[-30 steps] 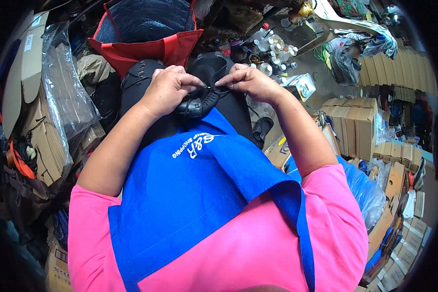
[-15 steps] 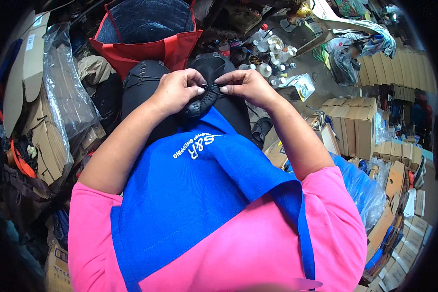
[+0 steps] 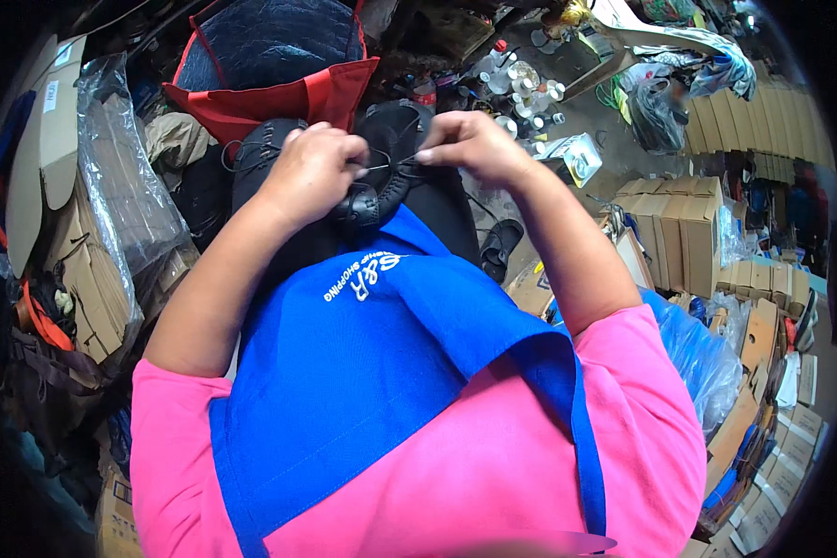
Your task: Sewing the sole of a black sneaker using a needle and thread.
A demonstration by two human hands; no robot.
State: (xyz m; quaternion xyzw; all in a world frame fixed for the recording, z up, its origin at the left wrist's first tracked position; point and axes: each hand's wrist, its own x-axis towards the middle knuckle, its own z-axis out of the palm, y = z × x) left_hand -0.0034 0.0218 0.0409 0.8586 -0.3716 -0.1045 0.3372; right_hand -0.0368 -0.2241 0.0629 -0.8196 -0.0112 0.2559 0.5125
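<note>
A black shoe with a stitched or laced edge lies across my lap. My left hand is closed in a pinch at its left side, with a thin, shiny, needle-like sliver beside the fingertips. At the other side of the opening, my right hand pinches a thin dark thread close to the shoe's edge. Another black laced piece, shaped like a shoe, rests at my left knee. My left fingers are partly turned away, so their exact grip is hard to see.
A red bag with a silver lining stands open ahead. Several bottles crowd the floor beyond my right hand. Cardboard boxes are stacked at right; plastic-wrapped cardboard leans at left. A dark shoe lies beside my leg.
My hands have moved apart: the left went left and its back turned upward, the right rose slightly. The shiny sliver now shows between them, over the shoe.
</note>
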